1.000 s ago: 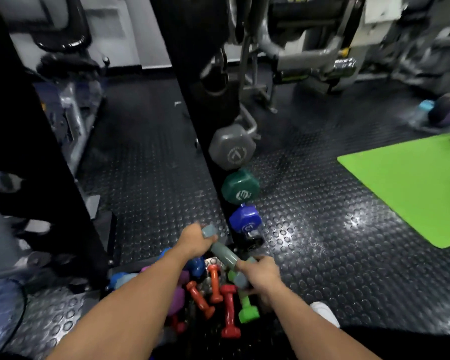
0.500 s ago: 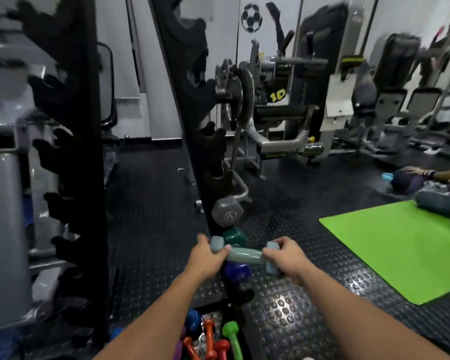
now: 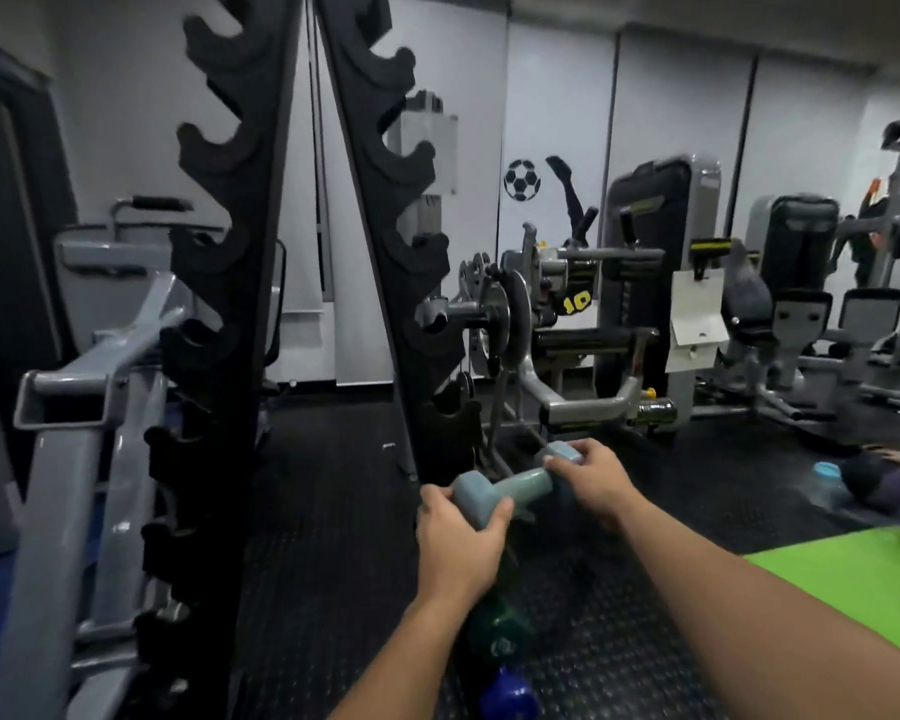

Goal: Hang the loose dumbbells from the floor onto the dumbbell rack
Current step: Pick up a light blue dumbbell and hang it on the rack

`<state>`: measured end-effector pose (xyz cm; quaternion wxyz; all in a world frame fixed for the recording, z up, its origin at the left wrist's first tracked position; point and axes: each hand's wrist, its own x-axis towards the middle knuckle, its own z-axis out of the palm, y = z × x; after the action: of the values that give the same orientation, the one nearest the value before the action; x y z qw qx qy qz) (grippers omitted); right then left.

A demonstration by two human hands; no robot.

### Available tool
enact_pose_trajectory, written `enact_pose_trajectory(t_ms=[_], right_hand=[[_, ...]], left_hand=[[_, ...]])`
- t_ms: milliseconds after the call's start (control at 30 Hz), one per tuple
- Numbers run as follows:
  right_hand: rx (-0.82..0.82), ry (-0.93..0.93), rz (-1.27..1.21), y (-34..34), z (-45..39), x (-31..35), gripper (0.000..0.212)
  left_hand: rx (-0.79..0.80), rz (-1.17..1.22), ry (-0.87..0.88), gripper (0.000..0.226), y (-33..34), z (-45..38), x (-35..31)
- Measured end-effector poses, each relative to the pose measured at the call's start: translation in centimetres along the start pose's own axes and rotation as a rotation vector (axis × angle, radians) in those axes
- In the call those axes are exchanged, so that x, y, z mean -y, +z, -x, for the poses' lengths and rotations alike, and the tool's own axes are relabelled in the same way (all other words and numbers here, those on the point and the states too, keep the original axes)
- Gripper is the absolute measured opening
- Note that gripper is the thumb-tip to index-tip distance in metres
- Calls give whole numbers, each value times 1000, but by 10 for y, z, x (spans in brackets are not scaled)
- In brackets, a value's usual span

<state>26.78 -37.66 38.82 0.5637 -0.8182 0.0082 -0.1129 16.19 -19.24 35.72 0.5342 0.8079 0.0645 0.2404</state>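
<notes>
Held out in front at arm's length: a grey-blue dumbbell (image 3: 510,485), tilted, its near end low and left, its far end higher and right, in the air just beside the right upright of the black dumbbell rack (image 3: 385,262). Left hand (image 3: 458,543) cupped under the near head, fingers (image 3: 494,511) clamped around it. Right hand (image 3: 593,480) palm-down over the far head, fingers closed on it and covering most of it. Both forearms bare, reaching in from the bottom edge. Below the hands, partly hidden and blurred: a green dumbbell (image 3: 500,628) and a blue dumbbell (image 3: 507,698) low on the rack. Green mat (image 3: 863,579) cut off at right.
</notes>
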Motion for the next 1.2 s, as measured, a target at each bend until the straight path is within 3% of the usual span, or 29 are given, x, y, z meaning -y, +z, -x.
enact_pose_trajectory(t_ms=[267, 367, 500, 600, 700, 833, 933, 1000, 1100, 1200], right_hand=[[167, -176, -130, 52, -67, 62, 23], [237, -114, -138, 80, -83, 53, 27], [260, 38, -379, 93, -91, 56, 22], [306, 213, -541, 91, -101, 60, 50], [264, 211, -536, 93, -110, 56, 54], [243, 215, -407, 107, -120, 53, 25], [283, 215, -327, 113, -112, 66, 22], [291, 180, -395, 124, -118, 78, 36], [421, 132, -522, 146, -113, 99, 35], [479, 145, -607, 146, -101, 100, 46]], left_hand=[[-330, 125, -138, 74, 27, -17, -25], [-335, 84, -246, 78, 36, -24, -24], [-364, -22, -240, 79, 34, -40, -24], [-319, -42, -236, 78, 32, -39, -23], [-313, -8, -239, 76, 35, -38, -21], [-243, -5, -288, 76, 45, -40, -35], [-276, 44, -334, 75, 44, -48, -35], [-285, 59, -340, 74, 39, -56, -26], [-326, 145, -398, 74, 33, -53, -6], [-341, 156, -348, 76, 33, -47, 5]])
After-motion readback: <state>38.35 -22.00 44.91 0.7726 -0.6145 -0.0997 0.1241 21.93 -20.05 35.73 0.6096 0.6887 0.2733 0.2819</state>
